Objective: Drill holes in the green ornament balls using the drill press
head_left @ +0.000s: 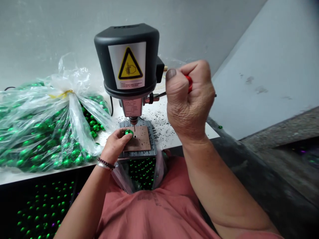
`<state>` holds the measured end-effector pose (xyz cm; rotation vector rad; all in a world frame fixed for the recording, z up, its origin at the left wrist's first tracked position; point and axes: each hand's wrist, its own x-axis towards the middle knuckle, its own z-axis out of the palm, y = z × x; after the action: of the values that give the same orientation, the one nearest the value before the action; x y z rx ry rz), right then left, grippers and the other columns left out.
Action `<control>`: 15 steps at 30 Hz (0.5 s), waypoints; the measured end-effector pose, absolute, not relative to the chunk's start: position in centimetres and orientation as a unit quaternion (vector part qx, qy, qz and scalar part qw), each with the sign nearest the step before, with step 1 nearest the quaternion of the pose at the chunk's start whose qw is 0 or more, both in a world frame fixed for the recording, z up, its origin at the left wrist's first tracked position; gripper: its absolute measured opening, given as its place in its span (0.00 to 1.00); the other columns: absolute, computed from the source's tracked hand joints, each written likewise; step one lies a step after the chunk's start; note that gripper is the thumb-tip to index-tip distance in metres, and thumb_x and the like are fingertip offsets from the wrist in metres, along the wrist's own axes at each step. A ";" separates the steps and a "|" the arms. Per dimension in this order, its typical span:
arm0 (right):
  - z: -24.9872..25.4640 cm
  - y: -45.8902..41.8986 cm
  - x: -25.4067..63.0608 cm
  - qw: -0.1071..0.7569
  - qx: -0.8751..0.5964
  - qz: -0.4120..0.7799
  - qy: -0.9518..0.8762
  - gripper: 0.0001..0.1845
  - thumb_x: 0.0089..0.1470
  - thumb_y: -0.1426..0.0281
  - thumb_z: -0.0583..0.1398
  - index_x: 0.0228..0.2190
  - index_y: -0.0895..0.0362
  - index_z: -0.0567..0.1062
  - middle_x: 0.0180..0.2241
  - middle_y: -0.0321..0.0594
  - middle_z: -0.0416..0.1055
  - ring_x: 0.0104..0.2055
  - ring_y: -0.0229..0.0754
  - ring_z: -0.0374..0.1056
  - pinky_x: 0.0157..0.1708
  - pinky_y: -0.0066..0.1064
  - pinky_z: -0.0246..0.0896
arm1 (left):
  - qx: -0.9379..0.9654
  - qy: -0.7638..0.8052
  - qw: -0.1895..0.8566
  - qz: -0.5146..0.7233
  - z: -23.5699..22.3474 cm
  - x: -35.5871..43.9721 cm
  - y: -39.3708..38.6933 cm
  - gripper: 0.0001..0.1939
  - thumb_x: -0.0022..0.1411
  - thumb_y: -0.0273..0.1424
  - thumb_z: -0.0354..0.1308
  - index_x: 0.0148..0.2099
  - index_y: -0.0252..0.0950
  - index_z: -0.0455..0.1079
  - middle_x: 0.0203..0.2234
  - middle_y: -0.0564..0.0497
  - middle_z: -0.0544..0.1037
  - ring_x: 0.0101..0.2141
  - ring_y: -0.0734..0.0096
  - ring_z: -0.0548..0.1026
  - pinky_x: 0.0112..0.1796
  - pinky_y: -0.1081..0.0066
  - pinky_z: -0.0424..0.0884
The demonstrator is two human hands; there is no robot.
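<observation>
A small black bench drill (128,59) with a yellow warning label stands on the white table. My right hand (189,99) is closed round its red-knobbed feed lever (189,83) at the machine's right side. My left hand (116,143) pinches a shiny green bead (129,132) and holds it on the brown plate (141,139) of the drill table, just left of the thin drill bit (135,127). A small hole shows in the plate beside the bead.
A large clear plastic bag (45,126) full of green beads lies at the left on the table. Another open bag (142,172) with green beads hangs below the table edge before my lap. Dark drilling dust (161,122) is scattered round the drill. A grey wall slopes at right.
</observation>
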<state>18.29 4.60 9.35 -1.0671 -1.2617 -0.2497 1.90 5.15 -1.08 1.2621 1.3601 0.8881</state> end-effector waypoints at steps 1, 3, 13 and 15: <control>9.3 4.6 18.3 0.672 -0.471 -0.112 -0.561 0.13 0.54 0.62 0.50 0.23 0.57 0.60 0.19 0.28 0.52 0.21 0.24 0.54 0.23 0.20 0.53 | 0.543 0.571 0.500 0.359 -1.3 1.9 5.4 0.19 0.47 0.38 0.60 0.40 0.33 0.69 0.27 0.52 0.75 0.28 0.74 0.72 0.28 0.75 0.66; 9.3 4.6 18.3 0.674 -0.466 -0.109 -0.564 0.13 0.54 0.63 0.50 0.23 0.57 0.59 0.19 0.28 0.51 0.21 0.24 0.54 0.23 0.20 0.53 | 0.568 0.581 0.471 0.342 -2.1 1.9 6.1 0.19 0.47 0.39 0.59 0.41 0.34 0.69 0.28 0.50 0.76 0.29 0.71 0.73 0.29 0.73 0.67; 9.4 4.5 18.5 0.676 -0.455 -0.085 -0.574 0.11 0.53 0.64 0.52 0.22 0.56 0.61 0.18 0.29 0.52 0.21 0.26 0.50 0.24 0.20 0.55 | 0.630 0.612 0.365 0.308 -3.7 3.1 7.3 0.15 0.47 0.34 0.59 0.39 0.36 0.69 0.31 0.51 0.77 0.33 0.70 0.73 0.34 0.72 0.67; 9.5 4.4 18.5 0.674 -0.455 -0.087 -0.575 0.11 0.53 0.65 0.51 0.22 0.57 0.61 0.19 0.29 0.52 0.21 0.25 0.50 0.24 0.19 0.55 | 0.647 0.621 0.342 0.282 -3.2 3.3 6.8 0.16 0.48 0.34 0.58 0.41 0.37 0.68 0.31 0.52 0.76 0.31 0.71 0.73 0.33 0.72 0.67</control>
<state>18.51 4.43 9.47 -1.0235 -1.2939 -0.1958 3.34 6.83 -3.23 1.6813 1.6135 0.7326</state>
